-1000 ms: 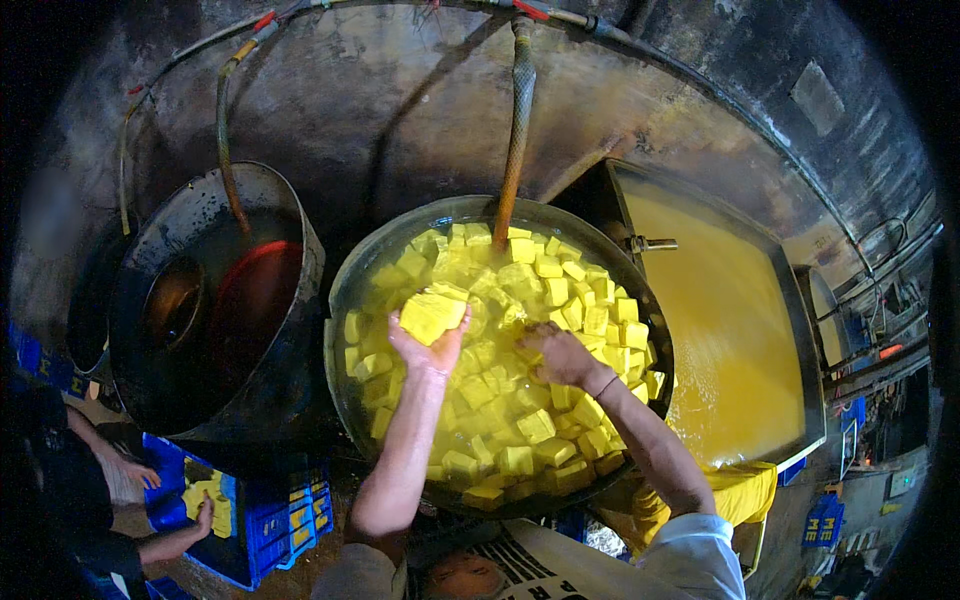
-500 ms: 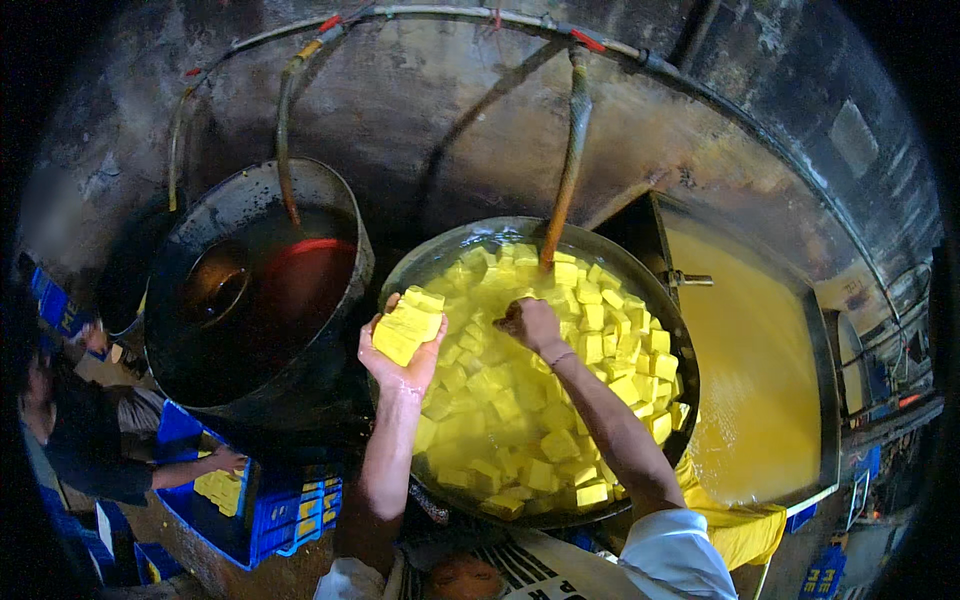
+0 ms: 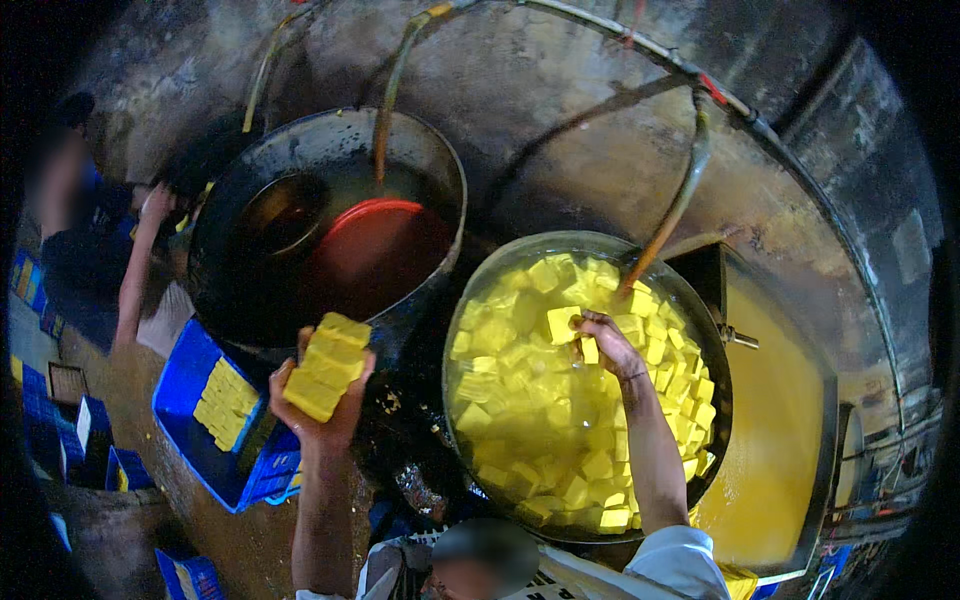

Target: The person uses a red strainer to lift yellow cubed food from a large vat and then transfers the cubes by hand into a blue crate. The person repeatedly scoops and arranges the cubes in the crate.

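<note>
At the far left a co-worker in dark clothing [image 3: 90, 270] stretches an arm down beside a dark container, and nearer stands a rectangular blue plastic crate [image 3: 188, 378] with a neat layer of yellow blocks [image 3: 226, 402] inside. Next comes a large round dark metal vat [image 3: 432, 150] of dark liquid, showing a round red shape (whether an object or a reflection cannot be told). In front of its lower rim the left hand [image 3: 328, 430] carries a short stack of bright yellow, soft-looking blocks [image 3: 328, 368], clear of the liquid. That stack could slide apart or drop if the wrist tipped, since the pieces look wet and nothing covers their top; a hard squeeze might also crack an edge. The forearm rises from the lower edge, palm underneath, fingers and thumb curved up along both sides in a wide cup. Further right, a broad round metal vat [image 3: 510, 254] is crowded with matching yellow blocks in cloudy yellow water. Over it the right hand [image 3: 612, 342] pinches a yellow cube [image 3: 564, 325] at one edge, with another piece just below the fingers; whether that one is gripped is unclear. With so small a hold, the cube could slip back or tear at the corner. This arm reaches up and slightly leftward, wrist bent, fingertips drawn close together. Beyond hangs a brownish flexible hose [image 3: 674, 214], then a rectangular dark-edged tank [image 3: 830, 450] of murky yellow liquid.
</note>
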`<state>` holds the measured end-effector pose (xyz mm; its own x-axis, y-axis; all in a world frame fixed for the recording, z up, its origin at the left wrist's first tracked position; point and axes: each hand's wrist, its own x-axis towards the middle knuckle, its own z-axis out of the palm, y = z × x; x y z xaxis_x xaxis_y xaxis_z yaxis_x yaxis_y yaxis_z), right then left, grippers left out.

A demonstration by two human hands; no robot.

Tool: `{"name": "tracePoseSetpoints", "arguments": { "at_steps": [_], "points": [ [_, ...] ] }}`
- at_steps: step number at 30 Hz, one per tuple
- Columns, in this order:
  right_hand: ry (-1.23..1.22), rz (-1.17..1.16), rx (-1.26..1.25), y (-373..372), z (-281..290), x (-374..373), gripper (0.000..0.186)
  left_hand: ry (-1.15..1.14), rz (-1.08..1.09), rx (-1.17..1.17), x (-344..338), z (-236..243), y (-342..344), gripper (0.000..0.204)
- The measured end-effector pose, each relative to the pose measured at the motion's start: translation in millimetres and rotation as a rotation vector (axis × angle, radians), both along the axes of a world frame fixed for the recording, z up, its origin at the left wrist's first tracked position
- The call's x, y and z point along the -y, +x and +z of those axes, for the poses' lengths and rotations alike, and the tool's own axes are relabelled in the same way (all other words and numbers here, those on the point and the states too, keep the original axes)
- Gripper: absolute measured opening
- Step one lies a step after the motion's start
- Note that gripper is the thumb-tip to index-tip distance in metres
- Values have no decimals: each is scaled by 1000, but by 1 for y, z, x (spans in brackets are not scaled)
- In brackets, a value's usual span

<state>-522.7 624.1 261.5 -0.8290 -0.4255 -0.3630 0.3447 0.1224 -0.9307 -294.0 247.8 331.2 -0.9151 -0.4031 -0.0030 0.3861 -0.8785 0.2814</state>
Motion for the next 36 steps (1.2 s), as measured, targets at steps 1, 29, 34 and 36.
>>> {"name": "tracePoseSetpoints", "arguments": {
  "at_steps": [1, 29, 34, 36],
  "points": [
    [-74, 9, 137, 16, 26, 18, 22, -30, 57, 9, 13, -4, 15, 50],
    [343, 965, -985, 344, -42, 633, 76, 585, 357, 407, 274, -217, 218, 42],
    [124, 1223, 622, 325, -164, 689, 59, 541, 315, 655, 346, -253, 221, 51],
    [132, 1135, 753, 322, -209, 717, 47, 519, 282, 758, 372, -278, 226, 62]
  ]
}}
